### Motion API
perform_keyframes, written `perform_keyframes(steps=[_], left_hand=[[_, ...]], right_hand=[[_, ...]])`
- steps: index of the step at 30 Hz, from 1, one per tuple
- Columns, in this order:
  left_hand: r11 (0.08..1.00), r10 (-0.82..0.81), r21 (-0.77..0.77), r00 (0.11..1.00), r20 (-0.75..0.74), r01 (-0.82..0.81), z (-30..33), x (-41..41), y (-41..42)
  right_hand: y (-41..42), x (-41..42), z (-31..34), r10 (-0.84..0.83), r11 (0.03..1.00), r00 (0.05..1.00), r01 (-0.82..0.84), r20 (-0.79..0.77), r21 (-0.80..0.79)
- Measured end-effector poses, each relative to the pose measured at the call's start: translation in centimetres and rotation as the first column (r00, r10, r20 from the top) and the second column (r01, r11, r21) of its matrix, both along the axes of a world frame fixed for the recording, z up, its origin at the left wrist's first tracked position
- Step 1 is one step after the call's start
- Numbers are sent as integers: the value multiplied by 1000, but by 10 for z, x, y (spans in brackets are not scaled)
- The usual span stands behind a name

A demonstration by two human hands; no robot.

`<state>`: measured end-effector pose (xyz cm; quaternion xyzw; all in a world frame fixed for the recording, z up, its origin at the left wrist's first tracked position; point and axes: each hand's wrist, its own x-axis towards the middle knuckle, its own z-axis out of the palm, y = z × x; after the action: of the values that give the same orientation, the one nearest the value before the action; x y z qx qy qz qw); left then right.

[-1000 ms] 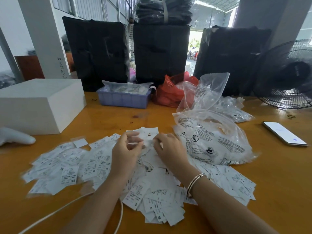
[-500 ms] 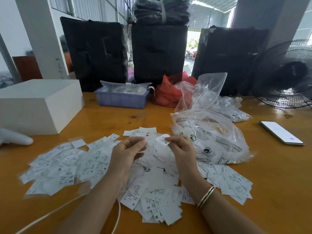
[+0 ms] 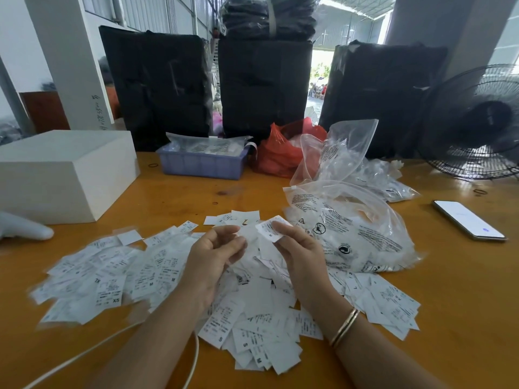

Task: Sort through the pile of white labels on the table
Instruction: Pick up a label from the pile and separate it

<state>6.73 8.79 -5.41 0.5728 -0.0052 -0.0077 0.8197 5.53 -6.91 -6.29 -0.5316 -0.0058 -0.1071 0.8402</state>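
Sprawling heap of white printed labels [image 3: 157, 273] flat across the orange table, one apparently lifted above it.

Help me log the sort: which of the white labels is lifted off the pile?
The label pinched in the right hand, raised above the pile; the rest lie flat on the table.

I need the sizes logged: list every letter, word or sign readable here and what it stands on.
"XS": label in the left pile.
"M": label left of the left hand.
"S": label near the front.
"S": label beside it.
"M": label at the front edge.
Small print on the labels, the clear bag and the pillar: too small or blurred.
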Motion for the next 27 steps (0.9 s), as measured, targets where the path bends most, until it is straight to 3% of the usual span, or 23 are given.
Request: perform_keyframes(steps=[3,8,12,18,21,23,25,27], left_hand=[[1000,-18,2,1000,-14,18,1,-1,0],[998,-22,66,999,37,20,1,-2,-1],[993,-15,115,997,75,7,-2,-3,-2],[989,7,149,993,118,-25,-4,-4,-6],[988,16,152,989,144,-38,-5,-4,-6],[982,41,175,986,160,-69,-5,-4,-6],[980,76,169,985,153,-102,-4,-4,-5],[979,108,155,985,138,-130,-4,-4,-5]], right_hand=[[1,-1,1,51,989,999,-53,17,137],[3,0,0,-73,997,997,72,-31,-23],[2,1,-1,-56,994,998,57,-6,95],[2,1,0,-44,984,993,62,-110,168],[3,1,-1,-85,994,991,91,-99,57],[5,-2,-1,-133,984,989,124,-66,-131],[8,-3,-2,-189,920,982,172,-13,-353],[9,-1,-4,-241,858,970,226,28,-461]])
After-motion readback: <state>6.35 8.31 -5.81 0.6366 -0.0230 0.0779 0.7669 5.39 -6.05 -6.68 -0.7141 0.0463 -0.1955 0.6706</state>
